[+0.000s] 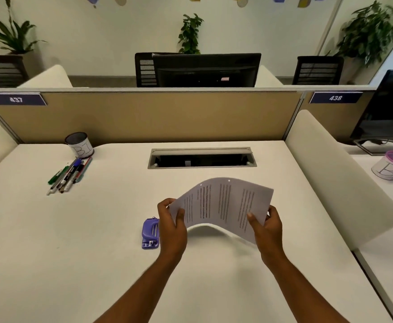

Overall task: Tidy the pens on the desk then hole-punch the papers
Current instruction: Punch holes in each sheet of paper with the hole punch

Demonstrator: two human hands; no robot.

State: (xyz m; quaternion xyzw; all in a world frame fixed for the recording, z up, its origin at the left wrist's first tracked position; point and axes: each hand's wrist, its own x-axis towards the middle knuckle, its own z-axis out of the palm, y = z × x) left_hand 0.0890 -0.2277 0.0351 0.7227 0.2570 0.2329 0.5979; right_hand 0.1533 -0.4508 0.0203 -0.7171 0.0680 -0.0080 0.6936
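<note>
We've got the white printed paper sheet [223, 203] pinched at each side, left hand [172, 226] and right hand [268, 226] both closed on it, bowed up above the white desk [97, 229], probably to check the two holes along its far edge. The purple plastic hole punch [150, 233] sits just beside our left hand, while the loose pens [68, 174] lie bunched by the black mesh pen cup [79, 144], so that part looks not yet done

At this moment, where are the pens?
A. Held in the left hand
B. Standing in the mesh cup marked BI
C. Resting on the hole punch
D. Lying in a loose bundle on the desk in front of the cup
D: the pens lie bunched on the desk just in front of the cup, while both hands hold the paper.
</note>
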